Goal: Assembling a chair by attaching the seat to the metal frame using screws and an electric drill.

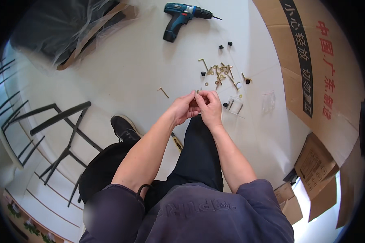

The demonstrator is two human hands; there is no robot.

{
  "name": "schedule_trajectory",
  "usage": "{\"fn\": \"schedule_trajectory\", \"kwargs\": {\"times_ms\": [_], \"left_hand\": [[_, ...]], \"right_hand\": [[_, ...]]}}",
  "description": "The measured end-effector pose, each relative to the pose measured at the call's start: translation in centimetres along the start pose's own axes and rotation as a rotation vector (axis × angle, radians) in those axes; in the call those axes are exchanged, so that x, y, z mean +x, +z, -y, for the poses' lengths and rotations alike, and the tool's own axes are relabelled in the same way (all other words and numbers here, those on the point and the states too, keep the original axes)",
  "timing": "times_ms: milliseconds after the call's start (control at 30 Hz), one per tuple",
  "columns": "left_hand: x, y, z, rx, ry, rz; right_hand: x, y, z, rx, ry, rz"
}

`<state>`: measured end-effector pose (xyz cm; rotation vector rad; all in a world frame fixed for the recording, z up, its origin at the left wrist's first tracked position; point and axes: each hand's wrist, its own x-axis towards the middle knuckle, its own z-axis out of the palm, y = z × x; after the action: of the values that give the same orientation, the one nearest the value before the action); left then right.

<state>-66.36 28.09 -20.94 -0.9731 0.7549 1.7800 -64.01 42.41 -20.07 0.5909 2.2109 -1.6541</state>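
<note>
While hands point(210, 109) meet, hardware point(198, 90) (tiny) between them

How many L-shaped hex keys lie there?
2: one hex key lies alone, ahead and left of the left hand; the other at the upper-left edge of the bolt pile. More may hide there.

Sm. hardware pc point(197, 91), mostly hidden, exact shape unclear, held btwn L & R fingers point(201, 101)

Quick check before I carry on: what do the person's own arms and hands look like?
The left hand and right hand are ungloved. Both forearms are uncovered, below short, loose, dark purple-grey sleeves.
</note>
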Motion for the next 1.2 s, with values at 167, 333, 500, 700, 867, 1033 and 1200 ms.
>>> {"fn": "schedule_trajectory", "kwargs": {"times_ms": [167,333,500,700,867,1033,1200], "left_hand": [[0.9,-1.9,-0.4,-0.034,-0.054,0.048],[2.9,-2.8,-1.9,-0.051,-0.034,0.133],[4.3,-3.1,-4.3,0.193,0.156,-0.063],[4.5,-3.2,-5.9,0.274,0.251,-0.129],[4.7,-3.2,-6.0,0.333,0.273,-0.131],[4.9,-3.6,-6.1,0.360,0.302,-0.174],[4.9,-3.7,-6.4,0.335,0.294,-0.196]], "right_hand": [[1.5,0.2,-1.1,0.106,0.027,0.097],[3.3,-0.8,-2.1,-0.061,-0.077,0.068],[4.7,-0.7,-5.3,-0.434,-0.113,-0.203],[5.9,0.2,-7.8,-0.855,-0.201,-0.245],[6.4,-0.8,-7.2,-0.856,-0.056,-0.162],[6.0,-0.4,-4.9,-0.548,0.173,-0.072],[4.2,2.0,-1.9,0.089,0.273,-0.054]]}}
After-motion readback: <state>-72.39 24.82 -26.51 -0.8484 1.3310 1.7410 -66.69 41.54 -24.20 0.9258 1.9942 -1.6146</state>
